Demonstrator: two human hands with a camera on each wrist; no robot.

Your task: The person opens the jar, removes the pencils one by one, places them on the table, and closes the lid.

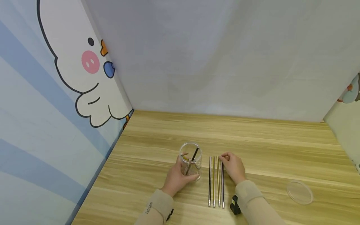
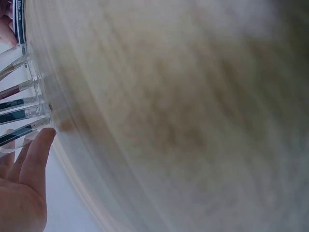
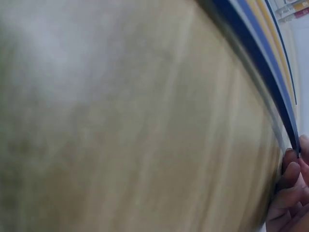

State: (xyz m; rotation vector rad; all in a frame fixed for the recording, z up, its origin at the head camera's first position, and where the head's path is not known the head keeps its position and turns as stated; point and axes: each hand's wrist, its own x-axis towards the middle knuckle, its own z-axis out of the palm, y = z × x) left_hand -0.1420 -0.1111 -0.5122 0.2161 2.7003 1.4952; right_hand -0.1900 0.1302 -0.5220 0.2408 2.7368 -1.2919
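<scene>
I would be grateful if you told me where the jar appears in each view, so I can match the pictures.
Head: the jar is below centre, held by the left hand.
Left wrist: jar at the left edge, cut off.
Right wrist: jar in the top right corner, mostly cut off.
Shared landmark: the right hand, partly visible in all three.
</scene>
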